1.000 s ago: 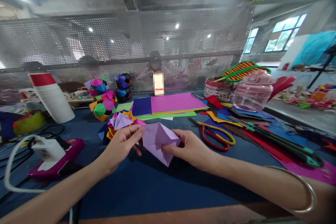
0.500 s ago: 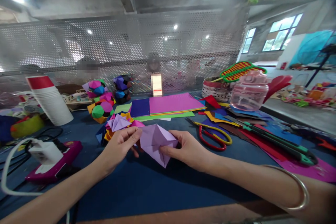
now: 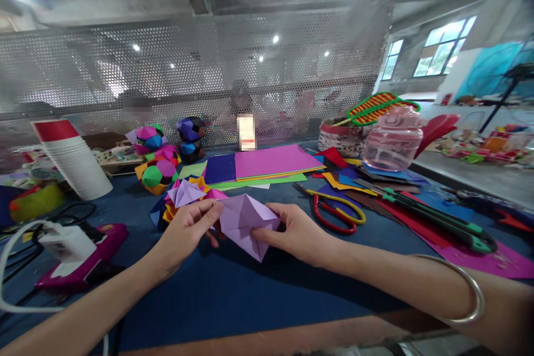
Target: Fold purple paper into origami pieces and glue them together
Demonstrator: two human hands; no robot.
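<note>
A folded lilac paper (image 3: 246, 225) with raised creases is held above the blue table, its lowest corner pointing down. My left hand (image 3: 194, 225) pinches its left corner between thumb and fingers. On the other side, my right hand (image 3: 292, 233) grips the right part, the thumb on the near face and the fingers behind it. Just behind my left hand lies a folded paper piece (image 3: 186, 193) in lilac, orange and pink. Sheets of pink paper (image 3: 277, 161) are stacked beyond the held paper.
Scissors (image 3: 337, 212) with red and yellow handles and a green-black cutter (image 3: 442, 222) lie right. A pink bottle (image 3: 392, 142) stands behind them. Paper cups (image 3: 75, 161), a purple power strip (image 3: 85, 261) and colourful paper balls (image 3: 156, 175) are at the left.
The whole view has shifted slightly, so objects appear a little further left and higher. Both hands keep their hold on the lilac paper, whose shape looks the same.
</note>
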